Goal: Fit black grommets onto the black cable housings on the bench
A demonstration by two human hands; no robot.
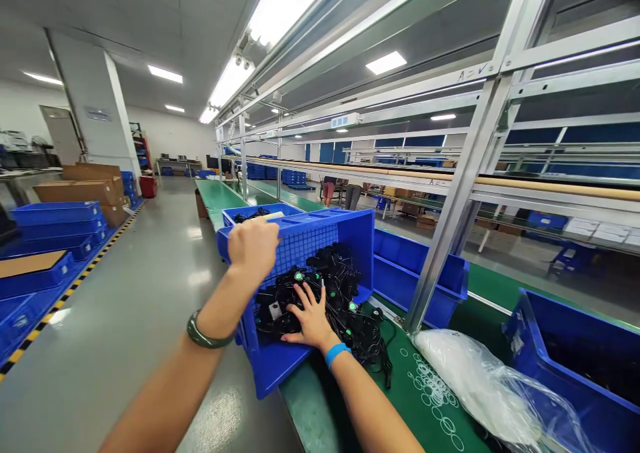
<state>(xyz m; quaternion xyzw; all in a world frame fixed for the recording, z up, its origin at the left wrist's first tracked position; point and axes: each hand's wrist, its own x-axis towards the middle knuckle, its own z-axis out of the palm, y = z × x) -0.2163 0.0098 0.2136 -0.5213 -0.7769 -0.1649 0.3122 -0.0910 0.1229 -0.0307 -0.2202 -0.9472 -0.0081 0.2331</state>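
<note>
A blue plastic bin [356, 239] is tipped on its side at the edge of the green bench, its opening facing me. My left hand [254, 249] is closed round the bin's upper rim. Inside lies a tangle of black cabled parts [335, 266], some with bright green round spots; part of the heap spills out onto the bench at the right. My right hand [313, 316] rests on this heap with its fingers spread, palm down, not wrapped round any one piece.
White rings [433, 386] lie scattered on the green bench [400, 406]. Beside them is a clear plastic bag [470, 366] with white contents. More blue bins [575, 366] stand right and behind. A metal frame post [450, 213] rises close by. Two people stand far back.
</note>
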